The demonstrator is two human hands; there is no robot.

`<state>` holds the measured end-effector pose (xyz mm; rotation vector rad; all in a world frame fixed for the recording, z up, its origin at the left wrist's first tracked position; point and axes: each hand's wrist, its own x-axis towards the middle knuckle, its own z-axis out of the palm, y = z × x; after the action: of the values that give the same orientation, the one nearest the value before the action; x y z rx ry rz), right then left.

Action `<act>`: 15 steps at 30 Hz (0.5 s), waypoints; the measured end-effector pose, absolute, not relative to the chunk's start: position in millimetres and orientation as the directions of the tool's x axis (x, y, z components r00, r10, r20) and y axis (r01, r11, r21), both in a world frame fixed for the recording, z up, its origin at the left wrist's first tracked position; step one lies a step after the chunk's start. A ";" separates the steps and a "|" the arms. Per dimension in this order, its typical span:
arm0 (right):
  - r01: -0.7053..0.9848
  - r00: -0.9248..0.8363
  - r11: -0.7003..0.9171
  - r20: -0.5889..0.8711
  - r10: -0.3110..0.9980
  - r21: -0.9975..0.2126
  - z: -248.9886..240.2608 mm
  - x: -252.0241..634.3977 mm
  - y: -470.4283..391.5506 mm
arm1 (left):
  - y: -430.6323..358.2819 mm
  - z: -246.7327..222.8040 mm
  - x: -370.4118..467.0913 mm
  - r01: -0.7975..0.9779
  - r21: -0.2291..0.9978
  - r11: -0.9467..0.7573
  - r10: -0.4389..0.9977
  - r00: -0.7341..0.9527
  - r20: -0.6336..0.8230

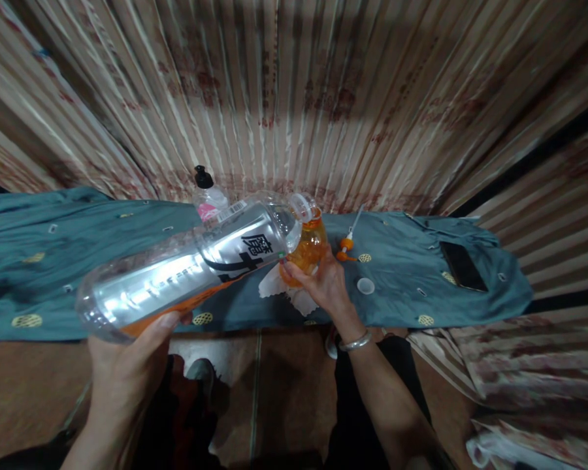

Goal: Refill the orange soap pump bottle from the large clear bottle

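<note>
A large clear plastic bottle [186, 267] with a silver and orange label lies tilted in my left hand [134, 356], whose fingers wrap under its base end. Its open mouth reaches the top of a small orange translucent bottle [308, 251]. Around that orange bottle my right hand [327, 284] is closed, holding it roughly upright over a white tissue [279, 287]. Whether liquid runs between the two mouths I cannot tell. Just right of my right hand lies an orange pump top [345, 245] with a clear tube, and near it a small white cap [366, 285].
A teal patterned cloth [102, 222] covers the long narrow surface. Behind the large bottle stands a pump bottle [210, 196] with a black top and pink label. A black phone [463, 266] lies at the right. Pleated curtains [294, 98] hang close behind.
</note>
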<state>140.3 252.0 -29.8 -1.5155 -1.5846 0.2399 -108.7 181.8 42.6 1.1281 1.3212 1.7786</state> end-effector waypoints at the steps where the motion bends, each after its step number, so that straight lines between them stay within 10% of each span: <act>1: 0.699 0.159 0.227 0.458 0.875 -0.678 -29.7 140.1 252.1 | 182.2 44.0 -107.4 -0.052 0.956 -0.289 0.873 -0.425 0.240; 15: 0.686 0.167 0.222 0.447 0.879 -0.693 -28.9 139.7 252.3 | 183.8 43.7 -107.4 -0.120 0.954 -0.275 0.877 -0.438 0.198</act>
<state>139.7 252.3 -28.9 -1.5170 -1.5716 0.2624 -107.4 183.8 43.7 1.0094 1.2490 1.7963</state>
